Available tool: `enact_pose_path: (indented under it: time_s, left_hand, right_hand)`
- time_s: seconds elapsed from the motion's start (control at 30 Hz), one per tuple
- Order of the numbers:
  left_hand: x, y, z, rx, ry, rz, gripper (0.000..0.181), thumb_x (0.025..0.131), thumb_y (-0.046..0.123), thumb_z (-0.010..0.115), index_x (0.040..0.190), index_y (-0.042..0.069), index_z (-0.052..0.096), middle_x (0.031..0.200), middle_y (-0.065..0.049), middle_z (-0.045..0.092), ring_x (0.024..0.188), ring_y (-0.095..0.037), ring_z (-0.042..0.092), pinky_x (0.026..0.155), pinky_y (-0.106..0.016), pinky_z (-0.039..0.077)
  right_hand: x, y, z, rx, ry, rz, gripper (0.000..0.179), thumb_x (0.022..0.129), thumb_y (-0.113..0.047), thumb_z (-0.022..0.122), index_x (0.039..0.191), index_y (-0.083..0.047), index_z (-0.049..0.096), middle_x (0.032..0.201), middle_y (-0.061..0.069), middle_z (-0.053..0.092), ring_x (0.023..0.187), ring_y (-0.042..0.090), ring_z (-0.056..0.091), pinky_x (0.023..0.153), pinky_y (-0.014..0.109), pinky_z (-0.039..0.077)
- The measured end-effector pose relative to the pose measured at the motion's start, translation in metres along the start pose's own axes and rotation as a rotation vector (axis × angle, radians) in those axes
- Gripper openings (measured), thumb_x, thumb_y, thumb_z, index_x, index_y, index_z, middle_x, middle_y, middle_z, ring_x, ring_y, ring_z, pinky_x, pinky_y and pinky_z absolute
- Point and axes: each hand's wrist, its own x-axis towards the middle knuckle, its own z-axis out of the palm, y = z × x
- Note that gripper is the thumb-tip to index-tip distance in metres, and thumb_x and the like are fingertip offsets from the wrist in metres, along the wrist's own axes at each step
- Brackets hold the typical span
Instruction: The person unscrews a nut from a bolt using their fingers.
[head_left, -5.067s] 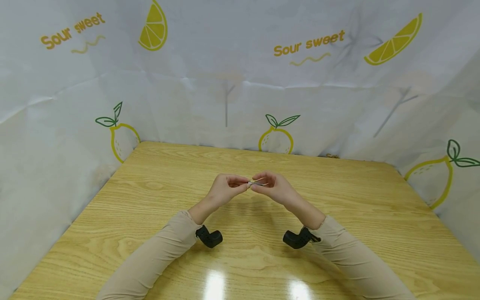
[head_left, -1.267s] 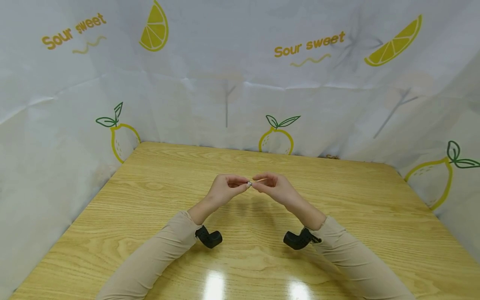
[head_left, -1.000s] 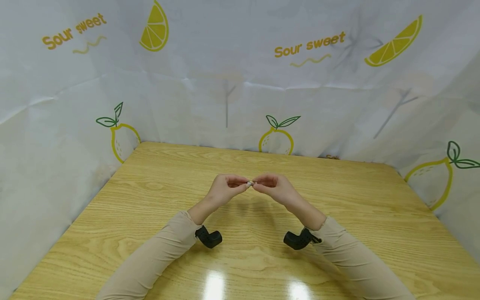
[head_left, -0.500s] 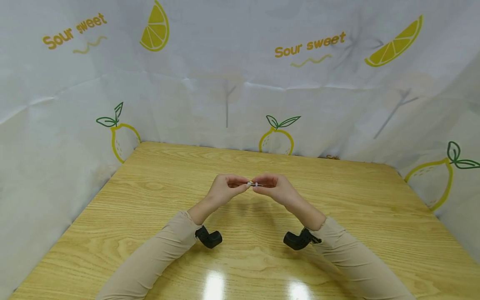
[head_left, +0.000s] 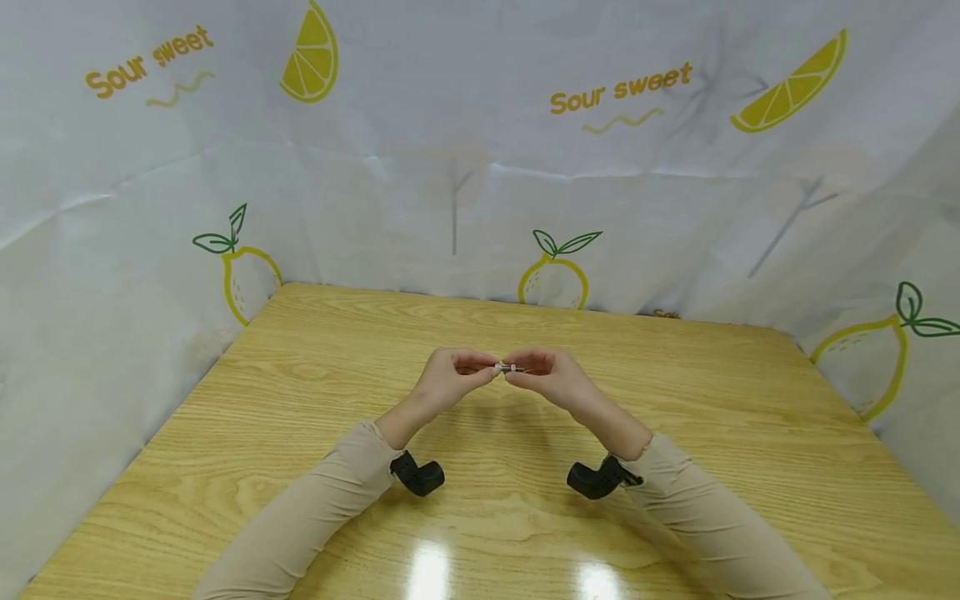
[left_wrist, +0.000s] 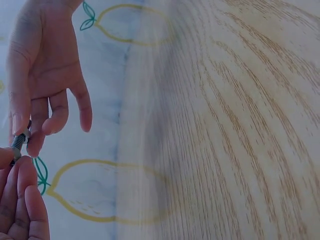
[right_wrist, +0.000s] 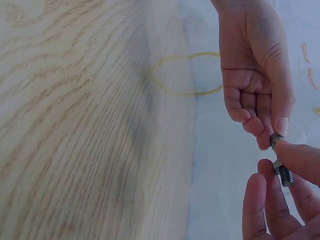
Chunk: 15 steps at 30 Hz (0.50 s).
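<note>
In the head view a small metal bolt [head_left: 504, 367] lies roughly level between both hands, above the table. My left hand [head_left: 448, 377] pinches its head end between thumb and fingertips. My right hand [head_left: 553, 379] has thumb and fingers about a nut [head_left: 513, 367] on the shank. The right wrist view shows the threaded end [right_wrist: 286, 176] sticking out past the right thumb, which covers part of the shank. Threads [left_wrist: 17, 142] also show between the two hands in the left wrist view, where the left fingers hide the head.
Below the hands spreads a wood-grain table [head_left: 337, 333]. A pale curtain [head_left: 390, 208] with lemon prints stands behind and beside it. A black wrist mount [head_left: 420, 475] hangs under the left wrist, another black mount [head_left: 594, 480] under the right.
The right fingers were spread at first, then closed near the bolt's head end; now they have drawn slightly right, and more shank and the nut show. The left hand stays put.
</note>
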Motion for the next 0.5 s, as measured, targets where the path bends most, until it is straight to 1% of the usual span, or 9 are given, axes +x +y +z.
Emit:
enact_pose_path:
  time_s: [0.07,0.17,0.27,0.3,0.5]
  left_hand:
    - [-0.0001,0.0003,-0.0001,-0.002,0.000,-0.003,0.023,0.088,0.017,0.065,0.108,0.006,0.070,0.104,-0.013,0.071,0.090,-0.017,0.067,0.078,-0.029,0.056]
    - [0.0000,0.0010,-0.0002,-0.006,-0.002,-0.013,0.023,0.088,0.017,0.065,0.109,0.007,0.070,0.105,-0.012,0.070,0.090,-0.017,0.067,0.079,-0.029,0.055]
    - [-0.0001,0.0012,-0.0004,-0.010,-0.004,-0.018,0.023,0.088,0.017,0.065,0.109,0.007,0.070,0.106,-0.012,0.070,0.091,-0.018,0.067,0.079,-0.029,0.055]
    - [0.0000,0.0012,-0.0004,-0.010,-0.004,-0.018,0.024,0.088,0.017,0.065,0.109,0.007,0.070,0.106,-0.012,0.070,0.091,-0.018,0.067,0.079,-0.029,0.055]
    - [0.0004,0.0003,-0.0006,-0.002,-0.006,-0.021,0.024,0.088,0.017,0.066,0.109,0.007,0.070,0.106,-0.012,0.070,0.091,-0.017,0.067,0.079,-0.029,0.055]
  right_hand:
    - [0.0000,0.0001,0.0000,-0.005,-0.001,-0.010,0.037,0.091,-0.023,0.062,0.124,-0.007,0.058,0.119,0.017,0.062,0.109,0.029,0.059,0.096,0.049,0.046]
    - [0.0001,-0.0006,0.0001,-0.002,-0.001,0.013,0.038,0.092,-0.029,0.059,0.125,-0.008,0.059,0.117,0.016,0.065,0.107,0.032,0.060,0.099,0.052,0.043]
    - [-0.0003,-0.0007,-0.0001,-0.014,-0.015,0.018,0.040,0.095,-0.032,0.055,0.124,-0.005,0.059,0.114,0.017,0.067,0.107,0.036,0.060,0.101,0.054,0.041]
    - [-0.0005,-0.0009,0.0000,-0.007,-0.012,0.028,0.038,0.095,-0.031,0.055,0.122,-0.006,0.061,0.114,0.016,0.067,0.107,0.036,0.060,0.101,0.054,0.041]
    - [-0.0008,-0.0007,0.0010,-0.009,0.017,0.004,0.035,0.090,-0.021,0.063,0.122,-0.007,0.060,0.120,0.015,0.063,0.111,0.029,0.059,0.095,0.046,0.048]
